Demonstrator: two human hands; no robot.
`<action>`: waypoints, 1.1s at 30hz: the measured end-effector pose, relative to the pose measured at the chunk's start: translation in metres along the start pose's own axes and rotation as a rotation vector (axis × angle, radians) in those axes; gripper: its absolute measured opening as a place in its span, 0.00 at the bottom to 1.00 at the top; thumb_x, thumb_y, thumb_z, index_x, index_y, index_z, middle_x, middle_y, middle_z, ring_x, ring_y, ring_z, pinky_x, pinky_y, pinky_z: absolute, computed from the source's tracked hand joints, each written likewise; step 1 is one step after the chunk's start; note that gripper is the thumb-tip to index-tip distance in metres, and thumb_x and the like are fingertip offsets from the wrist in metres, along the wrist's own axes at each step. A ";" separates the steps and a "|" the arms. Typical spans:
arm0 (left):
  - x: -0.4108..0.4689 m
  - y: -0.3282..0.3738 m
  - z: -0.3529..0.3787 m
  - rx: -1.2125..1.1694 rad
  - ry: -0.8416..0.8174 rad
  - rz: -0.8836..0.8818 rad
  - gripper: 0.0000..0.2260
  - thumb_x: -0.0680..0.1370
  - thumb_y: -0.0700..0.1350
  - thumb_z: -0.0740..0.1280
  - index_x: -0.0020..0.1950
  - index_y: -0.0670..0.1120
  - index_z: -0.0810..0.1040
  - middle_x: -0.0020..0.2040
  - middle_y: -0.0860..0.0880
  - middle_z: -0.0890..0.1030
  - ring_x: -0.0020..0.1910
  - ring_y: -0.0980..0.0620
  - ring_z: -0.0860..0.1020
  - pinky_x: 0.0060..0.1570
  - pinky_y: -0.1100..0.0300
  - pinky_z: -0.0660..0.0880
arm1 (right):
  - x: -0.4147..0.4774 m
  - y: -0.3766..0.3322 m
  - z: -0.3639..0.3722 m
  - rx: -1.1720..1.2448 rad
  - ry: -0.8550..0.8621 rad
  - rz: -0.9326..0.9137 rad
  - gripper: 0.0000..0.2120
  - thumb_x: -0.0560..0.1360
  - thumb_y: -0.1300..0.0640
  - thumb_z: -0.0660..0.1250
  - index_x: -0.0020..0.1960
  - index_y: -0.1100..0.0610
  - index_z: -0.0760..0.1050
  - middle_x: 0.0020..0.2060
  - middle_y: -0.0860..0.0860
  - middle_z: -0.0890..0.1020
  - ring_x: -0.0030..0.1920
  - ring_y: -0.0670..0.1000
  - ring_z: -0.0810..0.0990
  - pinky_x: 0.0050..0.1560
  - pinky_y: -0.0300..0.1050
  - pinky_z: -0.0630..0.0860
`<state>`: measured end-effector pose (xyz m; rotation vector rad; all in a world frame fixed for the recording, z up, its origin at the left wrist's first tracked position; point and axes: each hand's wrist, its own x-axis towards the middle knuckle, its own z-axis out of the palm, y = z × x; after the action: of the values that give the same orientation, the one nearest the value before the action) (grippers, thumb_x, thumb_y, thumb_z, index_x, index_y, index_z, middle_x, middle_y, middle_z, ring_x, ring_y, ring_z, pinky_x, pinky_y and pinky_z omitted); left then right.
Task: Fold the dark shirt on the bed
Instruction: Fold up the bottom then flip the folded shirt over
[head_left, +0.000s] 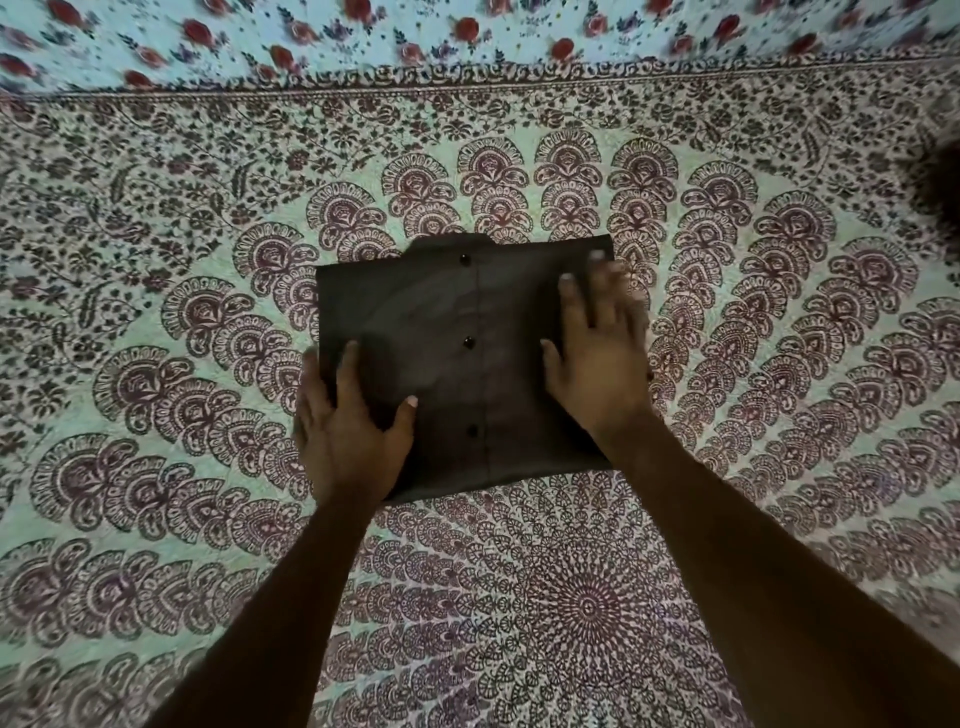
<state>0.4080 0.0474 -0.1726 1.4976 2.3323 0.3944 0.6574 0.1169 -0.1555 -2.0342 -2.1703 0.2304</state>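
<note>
The dark shirt (462, 364) lies as a compact rectangle, button placket (470, 341) up and collar at its far edge, on the mandala-print bedspread (571, 597). The left hand (345, 431) presses flat on the shirt's near-left corner, fingers straight and spread. The right hand (597, 358) lies flat along the shirt's right side, fingers extended and blurred. Neither hand grips cloth. The fold looks nearly finished. The risk is a sliding palm dragging the top layer, skewing the placket or rucking the layers beneath. An uneven lift could let the right edge spring open. A floral sheet (467, 31) lies well beyond the shirt's far edge.
</note>
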 end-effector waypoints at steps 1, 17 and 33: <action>-0.005 0.000 -0.005 -0.035 0.035 -0.128 0.39 0.74 0.60 0.72 0.79 0.51 0.59 0.81 0.41 0.59 0.77 0.35 0.61 0.72 0.35 0.62 | -0.006 -0.013 -0.002 0.040 0.025 -0.126 0.31 0.81 0.50 0.64 0.81 0.59 0.62 0.82 0.62 0.57 0.81 0.64 0.58 0.79 0.62 0.60; -0.052 0.023 -0.049 -0.374 -0.276 0.352 0.05 0.79 0.39 0.68 0.52 0.41 0.82 0.48 0.44 0.84 0.40 0.53 0.77 0.40 0.72 0.74 | 0.023 -0.162 -0.041 0.490 -0.679 0.169 0.31 0.71 0.37 0.77 0.58 0.60 0.74 0.49 0.55 0.77 0.45 0.53 0.78 0.40 0.45 0.73; -0.129 -0.052 -0.096 -1.239 -0.442 -0.471 0.17 0.84 0.57 0.59 0.66 0.50 0.77 0.57 0.49 0.86 0.57 0.47 0.83 0.58 0.49 0.76 | -0.105 -0.123 -0.199 1.078 -0.488 0.001 0.14 0.73 0.71 0.75 0.58 0.65 0.83 0.52 0.55 0.88 0.53 0.53 0.87 0.50 0.44 0.85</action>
<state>0.3742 -0.0956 -0.0895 0.3597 1.4418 0.9860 0.5883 0.0052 0.0645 -1.3842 -1.5855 1.6081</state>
